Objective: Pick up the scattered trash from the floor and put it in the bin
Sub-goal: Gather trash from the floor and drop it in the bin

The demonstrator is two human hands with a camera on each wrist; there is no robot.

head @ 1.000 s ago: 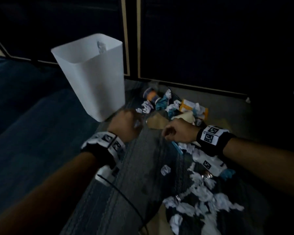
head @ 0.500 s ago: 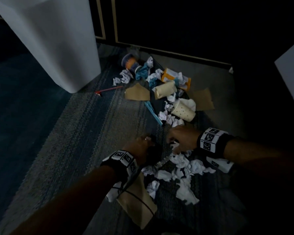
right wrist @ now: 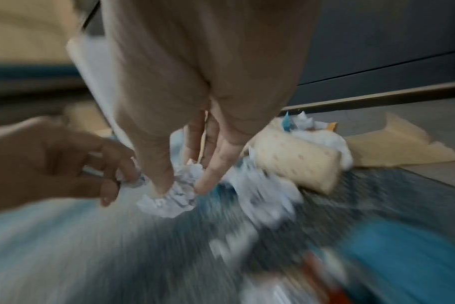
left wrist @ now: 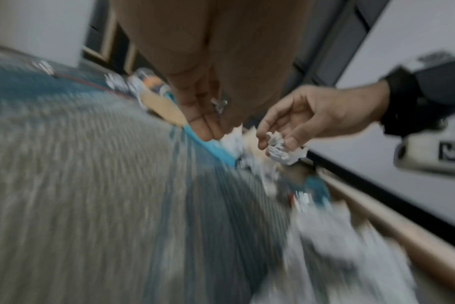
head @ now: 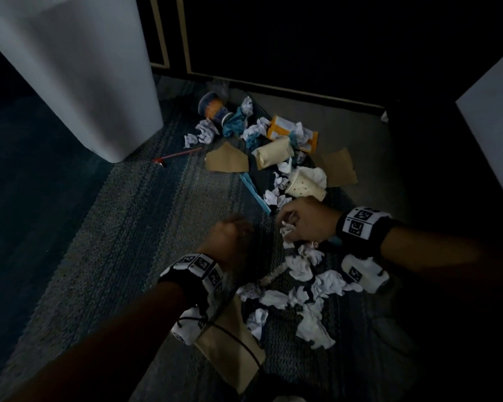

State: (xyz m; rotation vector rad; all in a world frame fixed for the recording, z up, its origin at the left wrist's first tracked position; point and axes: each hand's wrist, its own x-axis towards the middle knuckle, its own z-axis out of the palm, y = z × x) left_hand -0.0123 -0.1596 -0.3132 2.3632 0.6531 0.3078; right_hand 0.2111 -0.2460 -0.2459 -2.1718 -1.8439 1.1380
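Note:
The white bin [head: 70,68] stands upright at the upper left of the carpet. Trash lies in a band from the bin's foot to the lower right: crumpled white paper balls [head: 302,268], a dotted paper cup [head: 302,185], brown paper pieces [head: 227,161]. My right hand [head: 286,220] hangs over the pile and pinches a crumpled white paper ball [right wrist: 174,195] between thumb and fingers. My left hand [head: 238,230] is just left of it, fingers curled round a small shiny scrap [left wrist: 219,103]. Both hands are above the carpet, well short of the bin.
A red stick [head: 177,155] lies by the bin's base. A blue and orange tub [head: 212,107] and an orange packet [head: 279,129] sit near the dark cabinet fronts [head: 273,39]. A pale panel [head: 494,117] stands at the right. A brown bag [head: 230,343] lies under my left wrist.
My view dropped from the bin to the nearer paper pile. Both hands came back from beside the bin to this pile, and my right hand picked up a paper ball.

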